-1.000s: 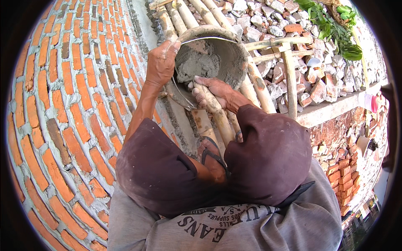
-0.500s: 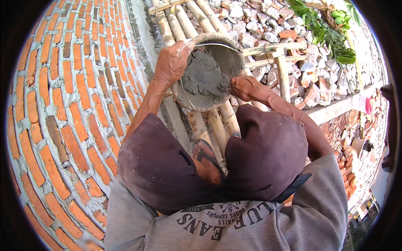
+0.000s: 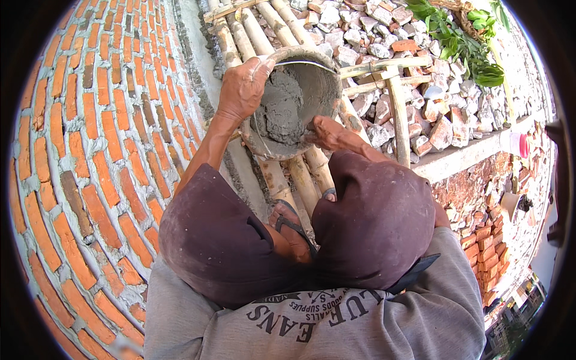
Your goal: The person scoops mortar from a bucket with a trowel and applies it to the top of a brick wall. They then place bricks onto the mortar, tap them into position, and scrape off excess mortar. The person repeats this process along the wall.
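A mortar-caked bucket point(image 3: 319, 84) with a thin wire handle stands tilted on bamboo poles in front of my knees. Wet grey mortar point(image 3: 281, 111) lies inside, heaped toward its left and near side. My left hand point(image 3: 243, 88) is closed over the bucket's upper-left rim, thumb near the inner edge. At the right side of the bucket's mouth, my right hand point(image 3: 329, 133) is closed around what looks like a trowel. Its blade dips into the mortar and is mostly hidden by the mortar and my fingers.
A brick wall point(image 3: 102, 156) with rough mortar joints rises close on my left. Bamboo poles point(image 3: 279, 180) form the platform under my sandalled foot point(image 3: 291, 225). Beyond a bamboo frame point(image 3: 397, 114) on the right lie broken rubble point(image 3: 441, 129), leafy branches point(image 3: 456, 45) and stacked bricks point(image 3: 486, 255).
My right hand has shifted left and slightly down along the bucket's mouth, working the mortar. The mortar's surface has changed shape. My left hand keeps its grip on the rim. The view has shifted slightly.
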Tool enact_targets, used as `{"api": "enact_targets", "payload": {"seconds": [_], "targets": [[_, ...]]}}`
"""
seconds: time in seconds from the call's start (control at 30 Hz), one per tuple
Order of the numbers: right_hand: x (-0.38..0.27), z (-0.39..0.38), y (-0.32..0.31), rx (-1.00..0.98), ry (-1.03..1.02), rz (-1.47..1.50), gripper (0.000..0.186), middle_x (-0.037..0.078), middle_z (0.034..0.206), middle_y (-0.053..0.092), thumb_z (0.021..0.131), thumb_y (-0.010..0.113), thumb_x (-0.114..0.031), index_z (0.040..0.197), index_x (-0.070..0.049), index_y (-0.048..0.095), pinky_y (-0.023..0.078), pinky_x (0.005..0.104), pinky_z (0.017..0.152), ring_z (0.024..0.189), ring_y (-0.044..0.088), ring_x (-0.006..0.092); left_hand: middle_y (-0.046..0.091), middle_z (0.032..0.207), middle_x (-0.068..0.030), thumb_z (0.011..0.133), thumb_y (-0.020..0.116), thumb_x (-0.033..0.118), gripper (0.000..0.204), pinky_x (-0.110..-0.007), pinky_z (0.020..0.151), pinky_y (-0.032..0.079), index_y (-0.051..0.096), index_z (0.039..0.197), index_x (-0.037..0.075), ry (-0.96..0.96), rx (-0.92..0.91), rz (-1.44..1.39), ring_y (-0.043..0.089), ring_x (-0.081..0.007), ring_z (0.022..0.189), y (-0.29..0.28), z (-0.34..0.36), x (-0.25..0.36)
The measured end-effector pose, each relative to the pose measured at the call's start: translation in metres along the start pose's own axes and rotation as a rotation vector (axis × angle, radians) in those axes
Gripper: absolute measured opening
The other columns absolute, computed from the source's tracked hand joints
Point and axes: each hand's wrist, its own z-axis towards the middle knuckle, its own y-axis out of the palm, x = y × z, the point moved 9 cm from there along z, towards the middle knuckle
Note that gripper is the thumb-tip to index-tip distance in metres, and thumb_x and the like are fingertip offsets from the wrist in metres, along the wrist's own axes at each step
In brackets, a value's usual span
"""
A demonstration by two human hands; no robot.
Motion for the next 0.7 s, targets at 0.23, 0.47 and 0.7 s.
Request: {"api": "enact_targets", "payload": {"seconds": [0.23, 0.47, 0.7], "targets": [[-0.046, -0.028, 0.021, -0.395, 0.542, 1.54, 0.032, 0.006, 0.072, 0.062, 0.099, 0.061, -0.031, 0.099, 0.001, 0.064, 0.043, 0.0268, 0.036, 0.049, 0.055, 0.0115, 0.053, 0.062, -0.0169, 0.1, 0.054, 0.026, 0.03, -0.039, 0.056, 0.043, 0.063, 0.092, -0.002, -0.024, -0.008, -0.016, 0.047, -0.0254, 0.054, -0.009, -0.007, -0.011], [-0.027, -0.006, -0.043, -0.114, -0.036, 0.148, 0.038, 0.011, 0.077, 0.063, 0.097, 0.058, -0.034, 0.103, 0.003, 0.061, 0.052, 0.042, 0.074, 0.074, 0.064, 0.0292, 0.054, 0.065, -0.0189, 0.1, 0.055, 0.026, 0.032, -0.04, 0.059, 0.044, 0.063, 0.092, -0.004, -0.013, -0.027, -0.002, 0.049, -0.0262, 0.057, 0.0, -0.004, -0.008], [-0.024, -0.043, -0.141, -0.114, 0.012, -0.656, 0.01, 0.017, 0.072, 0.059, 0.086, 0.054, -0.007, 0.082, 0.001, 0.058, 0.055, 0.0438, 0.071, 0.072, 0.064, 0.0294, 0.056, 0.066, -0.019, 0.099, 0.055, 0.022, 0.029, -0.041, 0.057, 0.045, 0.065, 0.106, -0.004, 0.058, -0.022, -0.021, 0.052, -0.0276, 0.057, 0.002, -0.003, -0.009]]}}
